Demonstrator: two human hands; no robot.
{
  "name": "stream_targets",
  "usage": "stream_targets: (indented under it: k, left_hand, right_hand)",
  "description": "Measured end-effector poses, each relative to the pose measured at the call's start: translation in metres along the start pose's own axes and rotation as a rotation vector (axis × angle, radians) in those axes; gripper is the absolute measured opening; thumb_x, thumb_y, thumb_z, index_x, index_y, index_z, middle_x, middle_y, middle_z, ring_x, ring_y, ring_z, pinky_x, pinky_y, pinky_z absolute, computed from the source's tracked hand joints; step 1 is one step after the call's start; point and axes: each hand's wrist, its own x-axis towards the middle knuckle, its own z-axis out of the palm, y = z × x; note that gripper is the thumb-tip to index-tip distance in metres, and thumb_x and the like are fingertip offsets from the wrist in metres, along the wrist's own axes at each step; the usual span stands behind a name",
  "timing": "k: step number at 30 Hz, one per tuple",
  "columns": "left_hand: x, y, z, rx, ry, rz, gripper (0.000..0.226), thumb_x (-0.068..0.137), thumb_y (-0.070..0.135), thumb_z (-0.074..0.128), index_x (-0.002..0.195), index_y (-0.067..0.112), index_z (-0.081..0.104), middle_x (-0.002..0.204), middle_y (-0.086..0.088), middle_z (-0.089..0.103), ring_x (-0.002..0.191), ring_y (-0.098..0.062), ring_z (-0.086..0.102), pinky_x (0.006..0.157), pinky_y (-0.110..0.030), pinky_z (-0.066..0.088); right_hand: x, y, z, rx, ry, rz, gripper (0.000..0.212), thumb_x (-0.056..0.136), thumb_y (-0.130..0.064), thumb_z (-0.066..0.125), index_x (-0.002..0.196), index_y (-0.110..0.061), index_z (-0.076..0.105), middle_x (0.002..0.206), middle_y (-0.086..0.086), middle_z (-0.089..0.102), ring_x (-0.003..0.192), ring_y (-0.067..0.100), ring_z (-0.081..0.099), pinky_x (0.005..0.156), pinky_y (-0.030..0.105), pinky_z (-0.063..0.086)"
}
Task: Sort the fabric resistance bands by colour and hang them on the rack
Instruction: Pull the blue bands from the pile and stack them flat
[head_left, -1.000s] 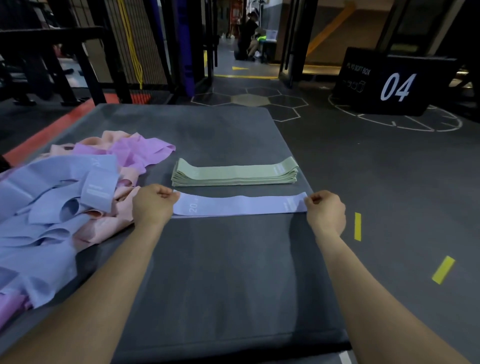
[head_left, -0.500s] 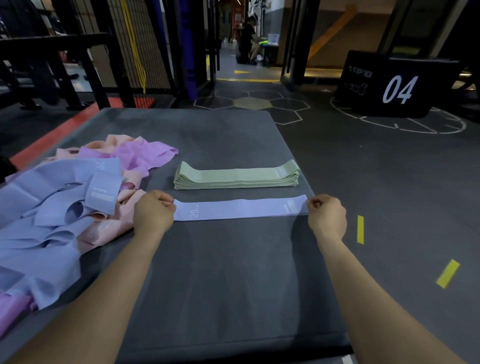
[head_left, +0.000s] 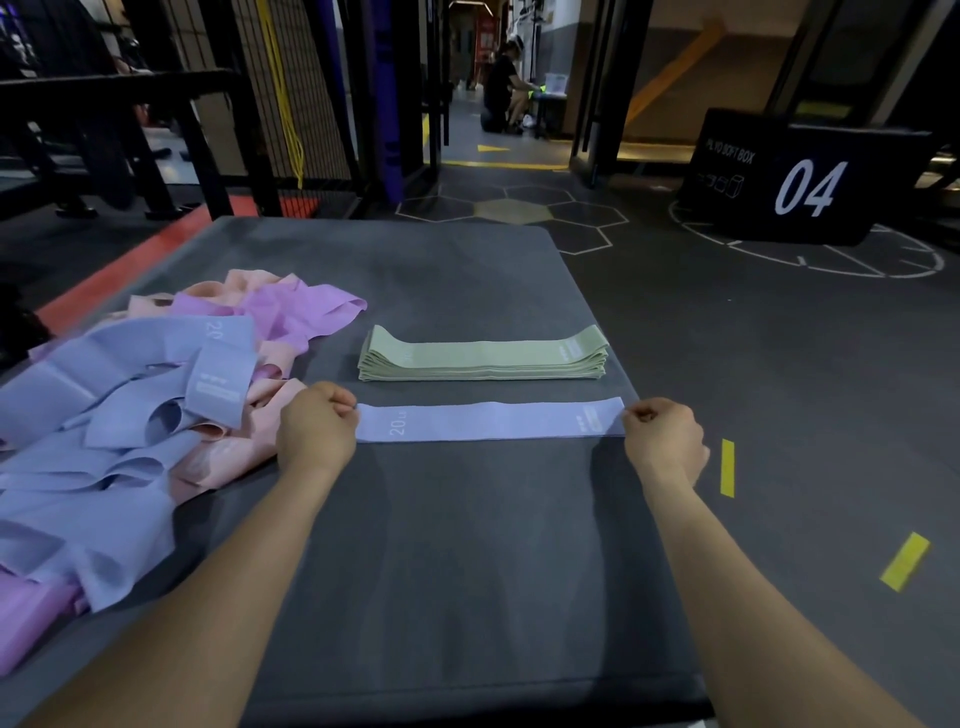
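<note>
A lavender-blue band lies flat and stretched across the grey mat. My left hand pinches its left end and my right hand pinches its right end, both with fingers curled. Just beyond it sits a neat stack of green bands. A loose heap of blue, pink and purple bands covers the mat's left side, touching my left hand. No rack is recognisable in view.
The mat's right edge runs close to my right hand, with dark floor and yellow tape marks beyond. A black plyo box marked 04 stands far right. Black metal frames stand at the back left. A person crouches far behind.
Both hands still hold the band's ends; the band lies a little flatter and straighter on the mat. The view has tilted slightly.
</note>
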Motion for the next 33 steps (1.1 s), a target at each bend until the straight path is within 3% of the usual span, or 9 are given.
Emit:
stream_targets:
  k: [7, 11, 16, 21, 25, 28, 30, 33]
  left_hand:
    - [-0.001, 0.001, -0.002, 0.01, -0.031, 0.02, 0.012, 0.085, 0.007, 0.056, 0.092, 0.011, 0.065, 0.095, -0.007, 0.068, 0.09, -0.028, 0.061, 0.075, -0.027, 0.042]
    - [-0.008, 0.005, -0.016, 0.022, -0.064, 0.098, 0.013, 0.086, 0.013, 0.059, 0.098, 0.013, 0.064, 0.098, -0.001, 0.066, 0.093, -0.022, 0.06, 0.075, -0.025, 0.04]
    - [-0.02, 0.004, -0.045, 0.029, -0.083, 0.176, 0.018, 0.085, 0.017, 0.062, 0.103, 0.016, 0.062, 0.104, -0.001, 0.065, 0.094, -0.021, 0.062, 0.082, -0.029, 0.047]
    - [-0.03, -0.015, -0.092, 0.042, -0.016, 0.241, 0.024, 0.083, 0.012, 0.064, 0.107, 0.014, 0.061, 0.111, -0.006, 0.061, 0.099, -0.027, 0.06, 0.087, -0.041, 0.048]
    - [-0.036, -0.042, -0.128, 0.156, 0.068, 0.243, 0.022, 0.084, 0.015, 0.063, 0.106, 0.018, 0.062, 0.111, -0.005, 0.06, 0.104, -0.024, 0.057, 0.085, -0.039, 0.047]
    - [-0.034, -0.063, -0.15, 0.186, 0.083, 0.203, 0.027, 0.08, 0.009, 0.062, 0.107, 0.016, 0.064, 0.11, -0.008, 0.06, 0.104, -0.027, 0.057, 0.083, -0.038, 0.047]
    - [-0.031, -0.076, -0.162, 0.21, 0.027, 0.185, 0.028, 0.077, 0.011, 0.063, 0.105, 0.013, 0.065, 0.108, -0.01, 0.062, 0.103, -0.03, 0.057, 0.083, -0.038, 0.046]
    - [-0.03, -0.088, -0.18, 0.274, -0.204, 0.145, 0.047, 0.066, 0.036, 0.073, 0.11, 0.025, 0.063, 0.113, -0.002, 0.06, 0.111, -0.026, 0.053, 0.094, -0.038, 0.043]
  right_hand:
    - [-0.005, -0.005, 0.003, -0.069, 0.039, -0.092, 0.019, 0.092, -0.018, 0.053, 0.106, -0.015, 0.066, 0.11, 0.012, 0.062, 0.107, 0.033, 0.05, 0.09, 0.039, 0.034]
    - [-0.022, -0.03, 0.009, -0.043, 0.002, -0.196, 0.024, 0.091, -0.016, 0.054, 0.114, -0.016, 0.064, 0.118, 0.01, 0.057, 0.113, 0.031, 0.048, 0.096, 0.042, 0.033]
    - [-0.054, -0.07, 0.031, 0.121, -0.16, -0.295, 0.023, 0.087, -0.015, 0.06, 0.109, -0.011, 0.065, 0.111, 0.01, 0.065, 0.106, 0.031, 0.057, 0.09, 0.038, 0.045]
    - [-0.103, -0.113, 0.053, 0.222, -0.411, -0.42, 0.028, 0.087, -0.012, 0.063, 0.113, -0.003, 0.062, 0.109, 0.012, 0.067, 0.087, 0.019, 0.057, 0.076, 0.022, 0.037]
    - [-0.142, -0.141, 0.072, 0.187, -0.514, -0.525, 0.028, 0.085, -0.013, 0.064, 0.112, -0.005, 0.063, 0.11, 0.011, 0.067, 0.104, 0.027, 0.06, 0.083, 0.025, 0.041]
    - [-0.169, -0.158, 0.085, 0.193, -0.577, -0.573, 0.029, 0.084, -0.014, 0.066, 0.112, -0.006, 0.064, 0.108, 0.011, 0.067, 0.103, 0.025, 0.061, 0.085, 0.024, 0.043]
    - [-0.183, -0.167, 0.09, 0.191, -0.626, -0.605, 0.03, 0.083, -0.014, 0.068, 0.112, -0.006, 0.064, 0.106, 0.012, 0.067, 0.102, 0.025, 0.061, 0.086, 0.025, 0.043]
    - [-0.2, -0.176, 0.095, 0.175, -0.664, -0.657, 0.029, 0.083, -0.015, 0.068, 0.111, -0.008, 0.065, 0.103, 0.009, 0.067, 0.098, 0.022, 0.062, 0.084, 0.021, 0.041]
